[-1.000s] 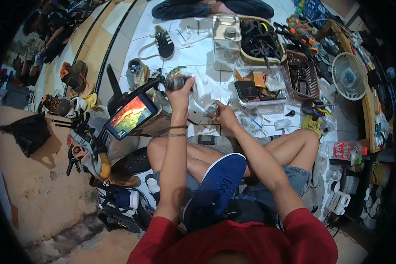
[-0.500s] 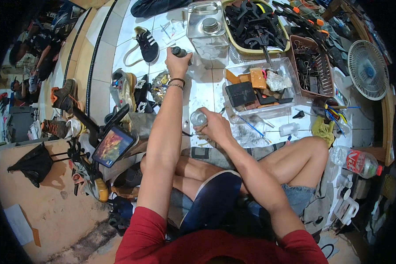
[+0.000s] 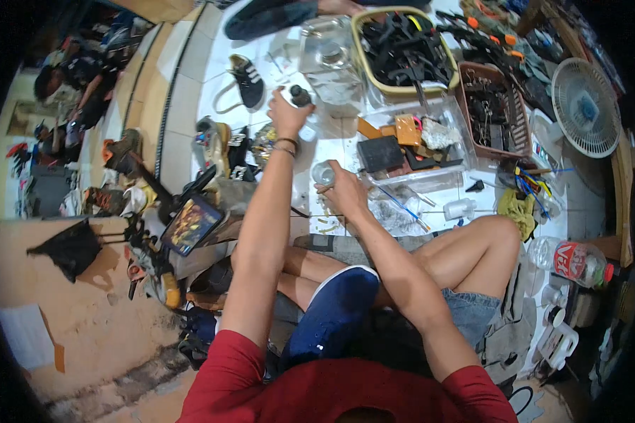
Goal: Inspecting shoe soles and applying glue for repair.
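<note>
My left hand [image 3: 290, 118] is stretched out ahead, its fingers wrapped round a small dark bottle [image 3: 300, 96]. Nearer to me, my right hand [image 3: 346, 192] grips a small clear glass jar [image 3: 323, 173], which is held upright over the white tiles. What is inside the jar cannot be made out. Across my lap lies a dark blue shoe [image 3: 340, 307] with a pale edge, touched by neither hand. Just beyond the left hand stands a square metal can [image 3: 327, 79] with a round cap.
A yellow basket of black clamps [image 3: 402, 53], a clear plastic bin [image 3: 441, 176] and a brown basket [image 3: 497, 106] stand ahead right. A white fan [image 3: 585, 106] is far right. At left are a black sneaker [image 3: 248, 81] and a phone-like screen [image 3: 192, 224].
The whole view has shifted slightly, so the floor things sit further right at the left side. Both hands keep their hold on the bottle and the jar.
</note>
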`<state>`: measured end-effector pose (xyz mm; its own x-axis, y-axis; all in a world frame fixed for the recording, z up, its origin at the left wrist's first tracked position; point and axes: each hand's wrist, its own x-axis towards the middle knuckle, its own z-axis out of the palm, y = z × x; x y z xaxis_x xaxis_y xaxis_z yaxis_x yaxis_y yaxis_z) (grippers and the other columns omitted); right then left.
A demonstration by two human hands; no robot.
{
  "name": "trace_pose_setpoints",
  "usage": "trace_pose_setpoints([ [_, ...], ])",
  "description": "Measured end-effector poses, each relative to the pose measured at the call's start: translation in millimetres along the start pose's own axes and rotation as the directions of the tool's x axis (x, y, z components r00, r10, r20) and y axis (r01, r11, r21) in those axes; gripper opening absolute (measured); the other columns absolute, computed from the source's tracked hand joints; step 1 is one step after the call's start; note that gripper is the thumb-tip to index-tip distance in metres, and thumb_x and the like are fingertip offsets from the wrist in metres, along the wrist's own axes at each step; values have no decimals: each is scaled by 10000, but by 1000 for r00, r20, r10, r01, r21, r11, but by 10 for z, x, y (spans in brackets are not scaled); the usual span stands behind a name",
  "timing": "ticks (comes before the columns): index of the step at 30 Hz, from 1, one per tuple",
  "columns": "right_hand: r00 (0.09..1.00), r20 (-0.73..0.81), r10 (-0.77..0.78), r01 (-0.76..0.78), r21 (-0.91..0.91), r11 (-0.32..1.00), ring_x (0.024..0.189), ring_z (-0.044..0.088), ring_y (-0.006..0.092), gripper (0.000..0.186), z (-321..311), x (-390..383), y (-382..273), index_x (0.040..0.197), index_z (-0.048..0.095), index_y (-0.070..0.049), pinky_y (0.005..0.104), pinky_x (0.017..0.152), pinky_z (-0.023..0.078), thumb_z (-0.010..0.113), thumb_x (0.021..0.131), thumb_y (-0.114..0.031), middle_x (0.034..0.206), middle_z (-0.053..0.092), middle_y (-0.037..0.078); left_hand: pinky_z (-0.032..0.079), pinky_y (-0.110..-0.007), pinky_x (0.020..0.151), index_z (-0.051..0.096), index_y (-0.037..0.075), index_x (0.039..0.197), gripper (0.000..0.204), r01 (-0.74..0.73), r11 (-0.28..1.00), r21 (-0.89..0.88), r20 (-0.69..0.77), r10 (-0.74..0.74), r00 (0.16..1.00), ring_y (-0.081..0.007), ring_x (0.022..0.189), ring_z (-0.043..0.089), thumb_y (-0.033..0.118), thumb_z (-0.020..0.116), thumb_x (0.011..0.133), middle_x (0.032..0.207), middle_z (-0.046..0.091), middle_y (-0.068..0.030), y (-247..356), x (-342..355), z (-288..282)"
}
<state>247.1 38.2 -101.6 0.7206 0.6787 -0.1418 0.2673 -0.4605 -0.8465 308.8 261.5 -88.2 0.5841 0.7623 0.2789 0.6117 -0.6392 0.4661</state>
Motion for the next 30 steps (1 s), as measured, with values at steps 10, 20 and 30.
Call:
trace_pose_setpoints([
  [10,981,-89,-172,171,-19,985,739,675,361,615,84,19,394,1219,542,-79,432,651,492,838,718,-279,817,683,201,462,-264,611,572,94,1139,488,-53,745,-665,108,166,980,-121,626,548,0,706,679,730,594,-29,-59,-1885,-1307],
  [20,979,-33,-200,197,-89,976,725,678,265,516,145,363,520,1213,554,-86,383,655,513,761,742,-122,803,678,161,463,-270,592,544,82,1142,458,22,550,-835,181,236,955,-108,638,559,48,685,708,842,667,-52,-262,-2115,-1320],
  [30,976,20,-215,213,-237,948,754,687,292,523,-106,278,14,1397,438,-126,403,660,505,632,927,-253,836,690,194,449,-274,561,617,60,983,285,-77,551,-831,74,246,966,-99,584,525,20,660,704,737,590,-31,-308,-1864,-1156],
])
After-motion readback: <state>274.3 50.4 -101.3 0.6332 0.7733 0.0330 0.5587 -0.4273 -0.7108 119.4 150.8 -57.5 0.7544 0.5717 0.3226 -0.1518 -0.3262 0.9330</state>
